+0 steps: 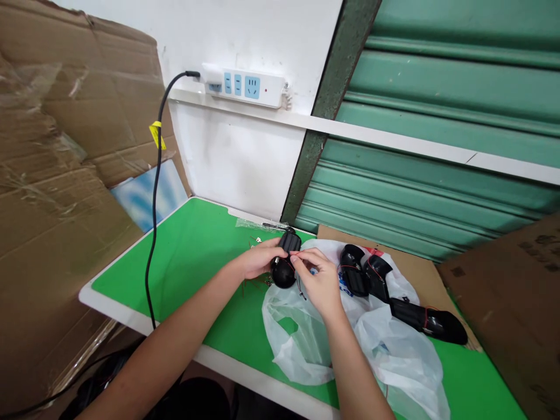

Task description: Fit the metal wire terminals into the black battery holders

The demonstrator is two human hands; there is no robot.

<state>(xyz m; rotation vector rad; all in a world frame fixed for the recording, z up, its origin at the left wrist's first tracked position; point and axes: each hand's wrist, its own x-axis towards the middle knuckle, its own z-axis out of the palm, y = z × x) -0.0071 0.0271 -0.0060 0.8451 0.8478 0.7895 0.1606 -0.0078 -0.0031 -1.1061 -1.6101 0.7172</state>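
One glossy black plastic housing with a rounded end (pixel 283 274) is held at the green, white-edged tabletop (pixel 175 256) before me; contact with the surface cannot be confirmed. The bare left hand (pixel 261 258) has its fingers clamped on the housing's side. The bare right hand (pixel 322 279) pinches thumb and forefinger together at a thin red wire (pixel 298 252). Similar black housings (pixel 355 281) lie on a translucent white plastic bag (pixel 301 350).

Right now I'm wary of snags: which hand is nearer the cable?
Left. The left hand is right of the cable, holding the black part; the right hand is farther right.
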